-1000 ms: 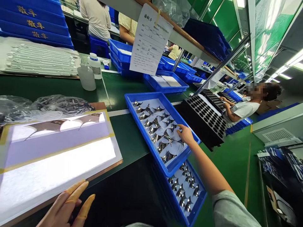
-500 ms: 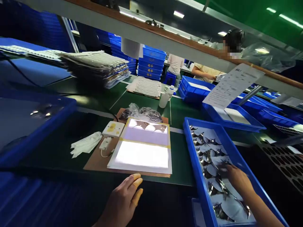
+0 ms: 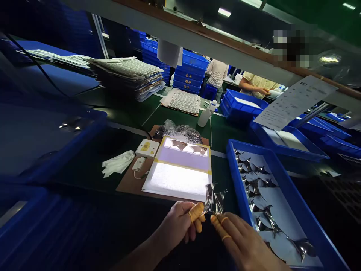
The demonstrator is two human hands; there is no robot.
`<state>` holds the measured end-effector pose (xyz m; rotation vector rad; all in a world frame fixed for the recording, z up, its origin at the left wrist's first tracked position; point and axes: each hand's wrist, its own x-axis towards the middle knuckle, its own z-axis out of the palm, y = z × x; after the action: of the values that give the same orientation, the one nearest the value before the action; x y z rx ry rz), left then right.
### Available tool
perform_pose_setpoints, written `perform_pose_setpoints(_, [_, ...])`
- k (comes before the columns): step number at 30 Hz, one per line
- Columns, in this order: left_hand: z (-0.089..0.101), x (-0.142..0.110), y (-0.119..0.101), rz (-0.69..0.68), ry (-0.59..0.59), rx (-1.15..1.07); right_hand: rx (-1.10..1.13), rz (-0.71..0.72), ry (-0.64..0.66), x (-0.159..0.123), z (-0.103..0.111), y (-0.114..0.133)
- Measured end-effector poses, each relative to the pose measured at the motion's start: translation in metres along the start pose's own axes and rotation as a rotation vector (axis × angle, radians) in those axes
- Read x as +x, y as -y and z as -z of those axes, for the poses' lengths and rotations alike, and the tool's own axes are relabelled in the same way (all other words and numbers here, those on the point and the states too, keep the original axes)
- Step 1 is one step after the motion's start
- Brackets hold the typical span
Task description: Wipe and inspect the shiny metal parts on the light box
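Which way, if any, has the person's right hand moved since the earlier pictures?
Yes. The right hand has moved leftward, out of the blue plastic tray, and is now outside its left wall, beside the left hand at a shiny foil piece.

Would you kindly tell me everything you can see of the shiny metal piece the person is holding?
The shiny metal piece is a thin, mirror-bright silver sheet with a creased, angular outline and dark reflections. It stands roughly upright, held near its lower edge by the orange-capped thumb of the left hand. The fingers of the right hand sit just below it; whether they touch it is hard to tell. It appears just beyond them, near the corner of the lit panel.
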<state>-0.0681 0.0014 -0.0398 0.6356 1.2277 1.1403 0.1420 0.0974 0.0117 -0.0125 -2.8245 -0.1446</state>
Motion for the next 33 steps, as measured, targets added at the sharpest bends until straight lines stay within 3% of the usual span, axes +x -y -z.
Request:
perform_pose_setpoints(3, [0.008, -0.007, 0.003, 0.072, -0.016, -0.162, 0.068, 0.065, -0.055, 0.027, -0.011, 0.012])
perform_pose_setpoints(6, [0.018, -0.016, 0.002, 0.104, -0.072, -0.249, 0.103, 0.091, -0.064, 0.036, -0.018, 0.012])
perform_pose_setpoints(9, [0.027, -0.022, -0.013, 0.090, -0.097, -0.234, 0.143, 0.073, -0.022, 0.035, -0.018, 0.010])
perform_pose_setpoints(11, [0.037, -0.022, -0.030, 0.011, -0.143, -0.143, 0.185, -0.025, 0.002, 0.030, -0.019, 0.010])
perform_pose_setpoints(14, [0.065, -0.010, -0.054, -0.275, -0.315, 0.295, 0.213, -0.343, -0.134, 0.027, -0.031, 0.009])
perform_pose_setpoints(17, [0.100, 0.015, -0.058, -0.606, -0.468, 1.075, 0.231, -0.638, -0.444, 0.038, -0.059, 0.005])
perform_pose_setpoints(19, [0.117, 0.031, -0.049, -0.641, -0.372, 1.493, 0.305, -0.785, -0.609, 0.053, -0.083, 0.001])
perform_pose_setpoints(21, [0.126, 0.039, -0.039, -0.569, -0.250, 1.703, 0.384, -0.925, -0.707, 0.068, -0.107, -0.003])
perform_pose_setpoints(24, [0.125, 0.040, -0.030, -0.514, -0.309, 1.752, 0.399, -1.045, -0.732, 0.081, -0.139, -0.006])
perform_pose_setpoints(27, [0.120, 0.036, -0.029, -0.572, -0.452, 1.664, 0.336, -1.039, -0.616, 0.078, -0.154, 0.000])
perform_pose_setpoints(30, [0.120, 0.041, -0.028, -0.659, -0.445, 1.591, 0.307, -0.983, -0.471, 0.069, -0.149, 0.009])
perform_pose_setpoints(33, [0.126, 0.053, -0.024, -0.692, -0.361, 1.541, 0.307, -0.993, -0.475, 0.066, -0.135, 0.006])
